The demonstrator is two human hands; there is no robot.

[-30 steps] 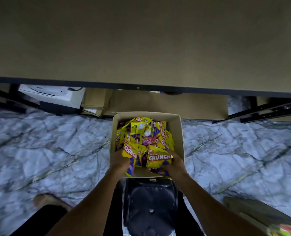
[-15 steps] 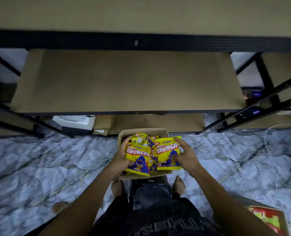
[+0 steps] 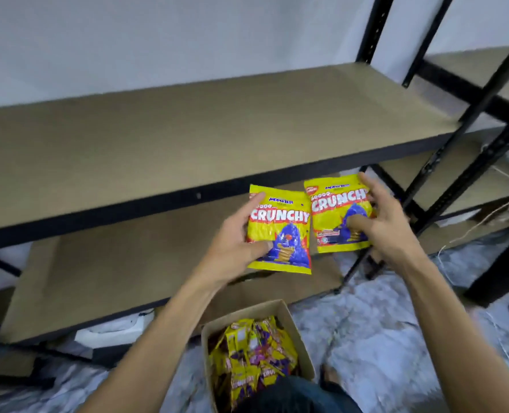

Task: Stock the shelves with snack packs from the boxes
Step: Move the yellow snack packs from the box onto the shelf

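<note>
In front of the black metal shelving rack with tan board shelves (image 3: 187, 138), the person is holding up two packs, one in each hand; the left hand (image 3: 235, 242) is gripping a glossy yellow snack pack with red-and-white "CRUNCHY" lettering and a blue figure (image 3: 280, 231), its thumb lying across the lower front and its fingers curling up behind the left edge; the right hand (image 3: 378, 216) is gripping a second yellow pack of the same design (image 3: 333, 216), thumb pressing on the front and fingers wrapping round the right edge; both packs are hanging upright, side by side and just touching or overlapping at their inner edges, in front of the dark front rail of the upper shelf and above the lower tan shelf board (image 3: 122, 272); neither pack is resting on a shelf yet. Below the forearms an open brown cardboard box (image 3: 300, 341) is sitting on the grey-white marbled floor (image 3: 375, 338), close to the person's legs; it is holding a jumble of more yellow snack packs (image 3: 253, 350). At the right a thin white cord (image 3: 485, 216) is trailing down beside the rack's upright.
</note>
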